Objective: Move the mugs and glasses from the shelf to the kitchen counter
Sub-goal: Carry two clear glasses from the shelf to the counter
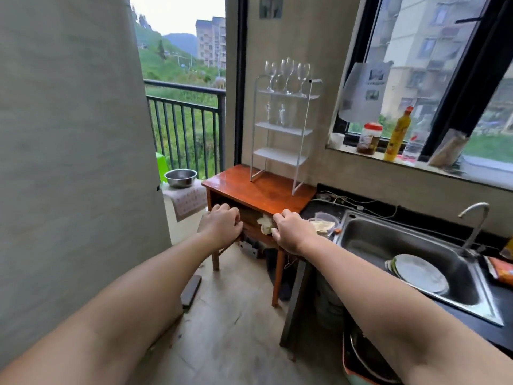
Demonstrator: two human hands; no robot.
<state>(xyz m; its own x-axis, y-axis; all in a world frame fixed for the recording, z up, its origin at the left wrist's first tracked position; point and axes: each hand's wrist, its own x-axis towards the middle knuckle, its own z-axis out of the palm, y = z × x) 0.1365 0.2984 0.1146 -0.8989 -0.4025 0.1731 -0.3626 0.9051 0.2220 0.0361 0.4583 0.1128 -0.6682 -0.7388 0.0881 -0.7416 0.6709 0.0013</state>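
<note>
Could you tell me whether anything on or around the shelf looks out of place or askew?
Nothing on the white shelf looks askew: the wine glasses stand upright on top. One oddity: a crumpled cloth hangs out of the wooden table opening, between the left hand and right hand.

**Both hands out in front, glasses on the rack**

Your left hand (222, 226) and right hand (291, 232) reach forward with fingers loosely curled, holding nothing. Beyond your fingertips stands a wooden table (258, 190), and on it a white shelf rack (283, 129). Wine glasses (287, 76) stand on its top tier, with two more glasses (276, 113) on the tier below. Just right of your right fingers lies the black counter (322, 209), then the steel sink (388, 245) holding plates (419, 273).
</note>
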